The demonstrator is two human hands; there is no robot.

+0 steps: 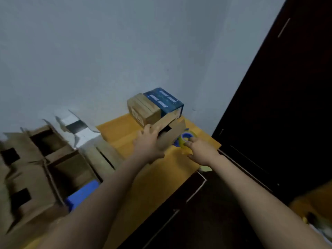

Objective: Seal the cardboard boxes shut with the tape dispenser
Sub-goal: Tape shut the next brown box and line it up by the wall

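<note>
Head view | mid-frame, my left hand point(149, 143) flat on box point(171, 138) flap | right hand point(202, 152) at tape dispenser point(185, 140), grip unclear | risk: flap may spring up if I ease off.

Yellow-and-blue tape dispenser point(185, 141), brown cardboard box point(168, 135), orange-yellow table point(152, 177).

1. Far right corner of the worktop point(125, 135) is blocked: brown box point(143, 110) and blue box point(165, 101) side by side against the wall point(107, 60).
2. Small flapped box point(173, 136) sits just in front of them with its flaps raised. Left hand point(149, 142) rests on the near flap.
3. Tape dispenser point(185, 141) is squeezed between that box and the right edge. Right hand point(201, 151) fills the gap; its grip is unclear.
4. Left edge is lined by a white box point(79, 128) and large cartons point(45, 159), flaps sticking up.
5. The bare strip from the near edge to the middle is passable.
6. Dark door point(287, 105) stands close off the right edge.
</note>
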